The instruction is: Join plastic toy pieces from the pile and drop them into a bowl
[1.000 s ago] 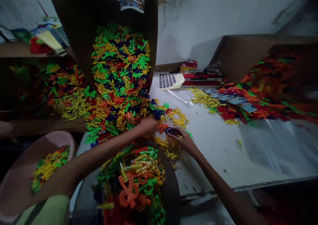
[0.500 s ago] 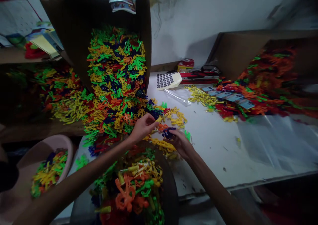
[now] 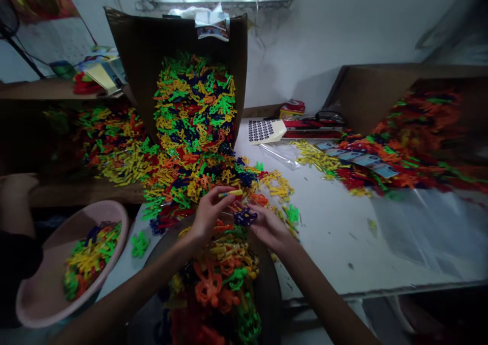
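Observation:
My left hand point(image 3: 209, 210) pinches a small yellow plastic tube point(image 3: 231, 193) between thumb and fingers. Facing it, my right hand point(image 3: 269, 226) grips a dark blue plastic figure point(image 3: 244, 217). The two pieces are close together, and whether they touch I cannot tell. Right below both hands is a dark round tub point(image 3: 272, 289) heaped with orange, green, yellow and blue plastic pieces. Orange pieces point(image 3: 259, 199) and a ring of yellow pieces point(image 3: 280, 185) lie on the white table just beyond my fingers.
A tipped cardboard box point(image 3: 240, 65) spills mixed pieces onto the table point(image 3: 328, 233). To its right lie a sticker sheet point(image 3: 265, 130), printed cards point(image 3: 354, 157) and clear bags point(image 3: 427, 228). A pink basin point(image 3: 38, 279) holds more pieces at left, beside another person's arm point(image 3: 17, 202).
Both hands have drawn back toward me, from over the table to above the dark tub, still holding their pieces. The view has tilted up, bringing the window into sight.

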Motion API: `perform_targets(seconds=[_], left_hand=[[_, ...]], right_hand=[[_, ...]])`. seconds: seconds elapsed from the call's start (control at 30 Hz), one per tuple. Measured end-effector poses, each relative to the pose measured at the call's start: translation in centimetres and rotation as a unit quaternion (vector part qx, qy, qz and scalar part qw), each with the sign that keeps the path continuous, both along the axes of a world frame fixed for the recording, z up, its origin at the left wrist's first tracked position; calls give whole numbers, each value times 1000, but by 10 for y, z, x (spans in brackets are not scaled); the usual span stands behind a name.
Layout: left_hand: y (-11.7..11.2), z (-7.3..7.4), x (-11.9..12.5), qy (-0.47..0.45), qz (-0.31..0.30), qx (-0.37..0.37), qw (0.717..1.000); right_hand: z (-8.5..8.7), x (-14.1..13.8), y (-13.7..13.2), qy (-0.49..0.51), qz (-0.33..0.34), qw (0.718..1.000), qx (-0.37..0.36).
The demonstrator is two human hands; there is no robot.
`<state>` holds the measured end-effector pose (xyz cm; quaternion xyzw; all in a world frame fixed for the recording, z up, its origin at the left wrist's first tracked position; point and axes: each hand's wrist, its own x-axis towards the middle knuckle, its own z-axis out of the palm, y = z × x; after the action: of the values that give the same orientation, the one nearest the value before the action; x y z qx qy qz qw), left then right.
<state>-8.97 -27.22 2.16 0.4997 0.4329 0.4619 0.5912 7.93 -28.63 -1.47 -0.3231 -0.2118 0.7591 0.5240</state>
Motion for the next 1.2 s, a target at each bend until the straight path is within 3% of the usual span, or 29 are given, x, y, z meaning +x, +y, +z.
perform_targets(seconds=[0.1, 0.2, 0.3, 0.37, 0.43, 0.5, 0.57, 0.67, 0.77, 0.87, 1.2], left_hand=[[-3, -2, -2, -5, -2, 7, 1000], [-9, 0, 0, 70, 27, 134, 988], [-16, 0, 4, 195, 43, 314, 928], [-19, 1, 5, 234, 42, 366, 900], [-17, 3, 4, 226, 49, 336, 913], [-12, 7, 0, 175, 56, 257, 949], [-5, 11, -5, 101, 48, 179, 977], [4, 14, -12, 32, 12, 117, 992], [7, 15, -15, 24, 2, 111, 993], [5, 16, -15, 39, -6, 122, 992], [-2, 25, -15, 142, -29, 210, 967]], right_hand=[[-3, -1, 0, 1, -20, 1000, 9], [-3, -7, -1, -20, -50, 998, 17], [3, -17, -5, -15, -68, 997, 23], [11, -23, -9, 12, -60, 998, 16], [19, -26, -14, 22, -41, 999, 21], [24, -25, -16, -3, -25, 999, 47], [25, -20, -16, -61, -23, 996, 68], [20, -10, -14, -199, -21, 975, 95], [17, 0, -14, -347, -57, 923, 157], [19, 5, -18, -426, -94, 878, 197], [29, 3, -26, -443, -114, 860, 226]])
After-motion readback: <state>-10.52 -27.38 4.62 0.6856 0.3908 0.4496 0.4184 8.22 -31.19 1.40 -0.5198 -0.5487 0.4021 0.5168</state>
